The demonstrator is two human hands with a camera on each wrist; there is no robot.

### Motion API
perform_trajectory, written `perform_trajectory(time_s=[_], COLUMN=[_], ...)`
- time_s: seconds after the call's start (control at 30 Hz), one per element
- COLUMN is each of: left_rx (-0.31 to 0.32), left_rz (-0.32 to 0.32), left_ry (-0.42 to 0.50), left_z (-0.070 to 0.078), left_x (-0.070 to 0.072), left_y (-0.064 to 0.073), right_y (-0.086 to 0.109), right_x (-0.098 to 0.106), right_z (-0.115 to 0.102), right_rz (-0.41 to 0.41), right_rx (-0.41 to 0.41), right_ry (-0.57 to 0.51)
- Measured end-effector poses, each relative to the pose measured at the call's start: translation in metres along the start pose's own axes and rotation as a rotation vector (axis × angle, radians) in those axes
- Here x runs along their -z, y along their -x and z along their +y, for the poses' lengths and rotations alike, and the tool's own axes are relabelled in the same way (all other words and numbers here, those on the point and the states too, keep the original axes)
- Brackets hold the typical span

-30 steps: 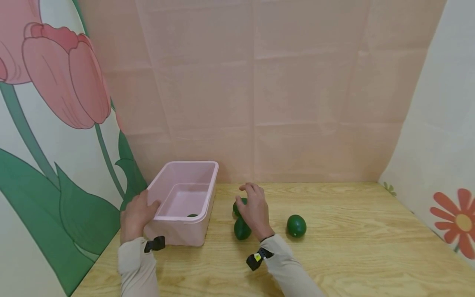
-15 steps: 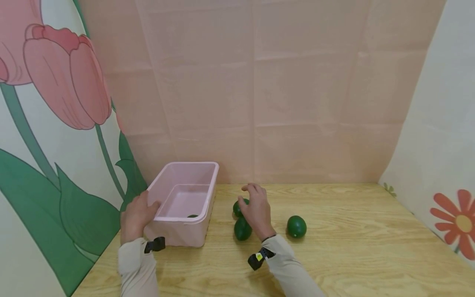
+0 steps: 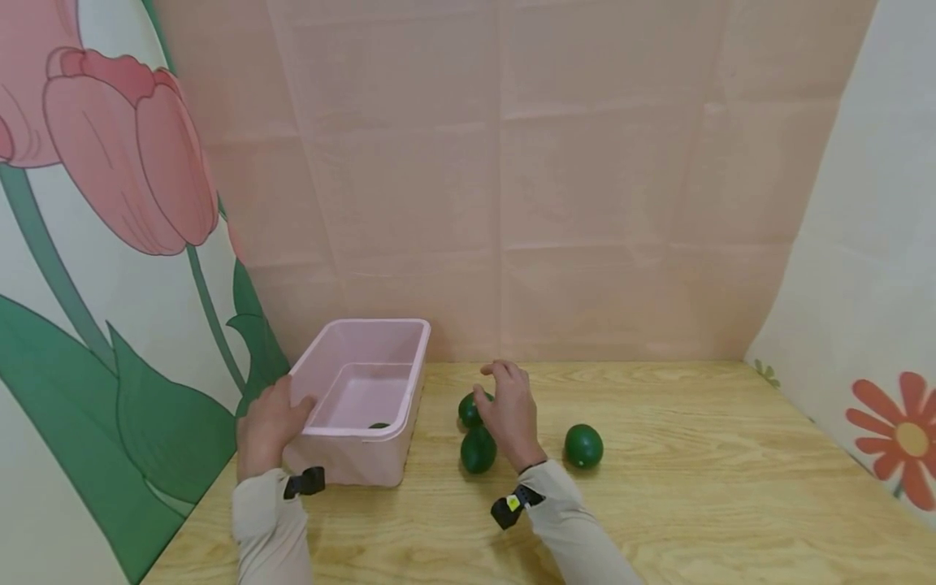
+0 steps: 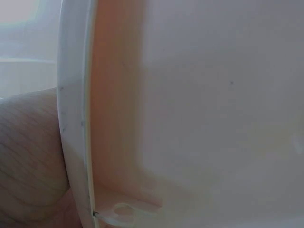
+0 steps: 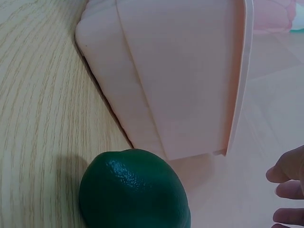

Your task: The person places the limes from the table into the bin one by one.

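Note:
My left hand [image 3: 272, 426] grips the left rim of a pink plastic bin [image 3: 351, 461], its thumb over the inner side. The left wrist view shows the bin's wall [image 4: 213, 104] and rim up close, with part of the hand beside it. In the bin, the top of a green fruit [image 3: 379, 426] peeks above the front rim. My right hand [image 3: 509, 414] hovers, fingers loosely bent and holding nothing, by two dark green, glossy, lime-like fruits. The nearer fruit [image 3: 478, 450] looms large in the right wrist view; the farther fruit [image 3: 471, 410] is partly covered by the hand.
Another green fruit [image 3: 583, 446] lies on the wood-grain table [image 3: 702, 487], to the right of my right hand. Behind the table hangs a pink cloth backdrop [image 3: 600, 179]. A tulip-printed panel [image 3: 132, 325] stands close on the bin's left, and a flower-printed panel [image 3: 863, 268] on the right.
My right hand has drifted slightly to the right, so more of the two fruits beside it shows. The left hand, the bin and the fruits stay where they were.

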State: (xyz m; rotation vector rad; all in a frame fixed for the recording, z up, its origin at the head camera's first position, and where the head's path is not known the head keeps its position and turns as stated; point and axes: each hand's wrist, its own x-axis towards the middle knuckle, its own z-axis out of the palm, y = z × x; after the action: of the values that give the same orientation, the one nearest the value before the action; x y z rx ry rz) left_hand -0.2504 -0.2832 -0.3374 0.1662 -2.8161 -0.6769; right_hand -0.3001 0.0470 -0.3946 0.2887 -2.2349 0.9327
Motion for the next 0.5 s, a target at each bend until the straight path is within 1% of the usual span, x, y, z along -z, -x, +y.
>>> perform_trajectory(time_s=[0.13, 0.33, 0.5], left_rx=[0.006, 0.006, 0.002], left_rz=[-0.005, -0.009, -0.012], left_ry=[0.003, -0.002, -0.001], left_z=[0.0004, 0.0006, 0.0004], left_x=[0.0004, 0.0009, 0.0012], left_y=[-0.0001, 0.0004, 0.0003], right_y=[-0.0005, -0.0008, -0.0014], right_x=[0.0011, 0.002, 0.0029], right_z=[0.0002, 0.0016, 0.0029], right_rz=[-0.009, 0.004, -0.003], right_rx=[-0.015, -0.014, -0.027], right_ry=[-0.002, 0.0, 0.009])
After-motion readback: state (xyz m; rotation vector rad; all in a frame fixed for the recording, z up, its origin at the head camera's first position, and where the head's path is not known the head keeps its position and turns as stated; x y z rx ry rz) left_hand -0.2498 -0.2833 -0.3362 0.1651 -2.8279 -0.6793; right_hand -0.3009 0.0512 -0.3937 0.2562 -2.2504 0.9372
